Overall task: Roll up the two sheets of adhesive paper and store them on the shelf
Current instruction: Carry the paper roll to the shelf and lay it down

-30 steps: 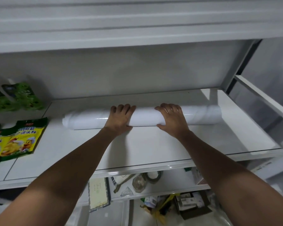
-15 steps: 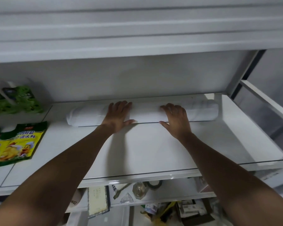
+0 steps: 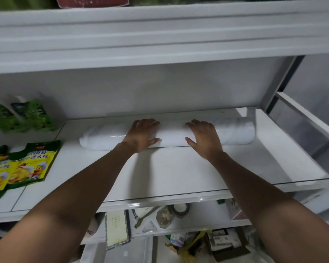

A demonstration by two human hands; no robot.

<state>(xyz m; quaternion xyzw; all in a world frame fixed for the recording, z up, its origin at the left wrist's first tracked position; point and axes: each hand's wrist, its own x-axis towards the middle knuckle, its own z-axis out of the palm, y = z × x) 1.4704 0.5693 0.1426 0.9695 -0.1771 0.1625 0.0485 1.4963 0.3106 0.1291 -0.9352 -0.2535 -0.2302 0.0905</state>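
Observation:
A long white roll of adhesive paper (image 3: 171,135) lies crosswise near the back of the white shelf (image 3: 160,173). My left hand (image 3: 141,134) rests flat on the roll left of its middle, fingers straight over the top. My right hand (image 3: 203,136) lies flat on it right of the middle, thumb on the near side. The roll's two ends stick out past my hands. I cannot tell whether it holds one sheet or two.
Green and yellow food pouches (image 3: 19,166) lie at the shelf's left, and darker green packs (image 3: 27,116) lean against the back wall. An upper shelf board (image 3: 160,35) overhangs. A lower shelf (image 3: 160,215) holds small clutter. An open frame (image 3: 302,126) is at right.
The roll has moved away from me toward the back wall of the shelf, with both hands staying on it and flattening over its top.

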